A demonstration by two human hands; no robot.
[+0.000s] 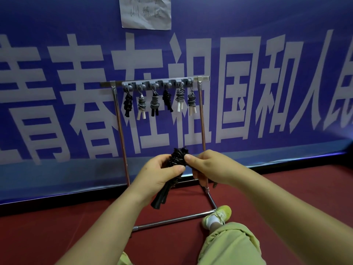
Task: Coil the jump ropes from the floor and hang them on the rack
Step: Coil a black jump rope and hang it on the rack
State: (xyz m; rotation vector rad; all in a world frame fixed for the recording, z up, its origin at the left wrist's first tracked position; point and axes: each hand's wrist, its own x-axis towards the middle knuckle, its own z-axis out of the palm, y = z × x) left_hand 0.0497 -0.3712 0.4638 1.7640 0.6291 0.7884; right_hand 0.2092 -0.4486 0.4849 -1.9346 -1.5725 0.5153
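Black cord is bunched between your hands, low in front of the rack (202,119): your left hand (158,175) grips the black jump rope (176,159) around its middle, your right hand (208,167) pinches the wraps, seemingly a loose end too. Keep the turns tight before lifting. Its long axis runs near-upright, handles (159,199) pointing down toward you, coil toward the rack.

We hold a coiled black beaded jump rope (176,159) between our left hand (162,173) and right hand (207,166), in front of the chrome tube rack (122,138). Six wound rope bundles (153,102) hang in a row from its top bar. Behind stands the blue lettered banner (267,83); right of the rack's base sits our yellow-green sneaker (219,214).
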